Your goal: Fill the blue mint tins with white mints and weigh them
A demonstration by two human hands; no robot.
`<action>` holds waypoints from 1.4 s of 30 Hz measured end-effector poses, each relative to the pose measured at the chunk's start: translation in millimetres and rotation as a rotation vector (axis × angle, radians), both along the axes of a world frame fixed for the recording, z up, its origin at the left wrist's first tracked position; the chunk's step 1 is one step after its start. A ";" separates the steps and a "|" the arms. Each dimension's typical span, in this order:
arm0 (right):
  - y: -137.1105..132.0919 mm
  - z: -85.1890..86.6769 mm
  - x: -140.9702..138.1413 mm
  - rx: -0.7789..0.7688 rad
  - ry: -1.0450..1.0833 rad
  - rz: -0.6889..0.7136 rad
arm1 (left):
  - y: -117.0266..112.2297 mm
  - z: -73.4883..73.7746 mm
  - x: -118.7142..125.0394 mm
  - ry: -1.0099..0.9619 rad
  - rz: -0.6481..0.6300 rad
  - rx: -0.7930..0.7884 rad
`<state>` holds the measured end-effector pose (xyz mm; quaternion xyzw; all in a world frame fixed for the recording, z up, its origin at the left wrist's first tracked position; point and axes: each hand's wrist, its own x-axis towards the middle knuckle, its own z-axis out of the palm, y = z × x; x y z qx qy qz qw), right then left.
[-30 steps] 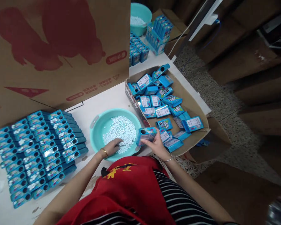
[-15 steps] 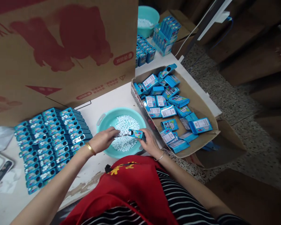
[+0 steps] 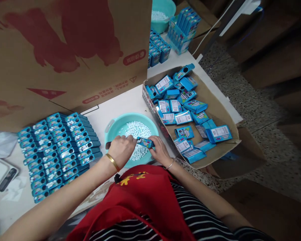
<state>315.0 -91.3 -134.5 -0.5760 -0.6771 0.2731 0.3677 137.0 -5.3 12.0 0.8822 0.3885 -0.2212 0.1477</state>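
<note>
My right hand (image 3: pixel 160 149) is closed around the end of a small blue candy tin (image 3: pixel 144 142), held tilted over a turquoise basin (image 3: pixel 112 134) at the side nearest me. White candy pellets (image 3: pixel 141 129) lie in the basin. My left hand (image 3: pixel 121 149) is closed at the tin's other end, its back turned up. A dark end of a thin tool, seemingly a small scoop (image 3: pixel 107 145), sticks out at the left of that hand. The rest of it is hidden by my fingers. Some white pellets show at the tin's opening.
Rows of blue tins (image 3: pixel 65 153), many with white pellets on top, stand at the left. A cardboard tray (image 3: pixel 225 113) of loose tins lies at the right. A large carton (image 3: pixel 90 67) walls off the back; behind it are another basin (image 3: pixel 163 25) and more tins.
My left hand has rolled over and moved right against the tin. The pellets seen heaped beside the tin's opening no longer show there. The view has shifted slightly.
</note>
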 end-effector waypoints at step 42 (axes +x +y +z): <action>16.7 -14.2 -8.4 0.026 0.181 0.037 | 36.8 -34.4 -47.9 -0.178 0.049 -0.330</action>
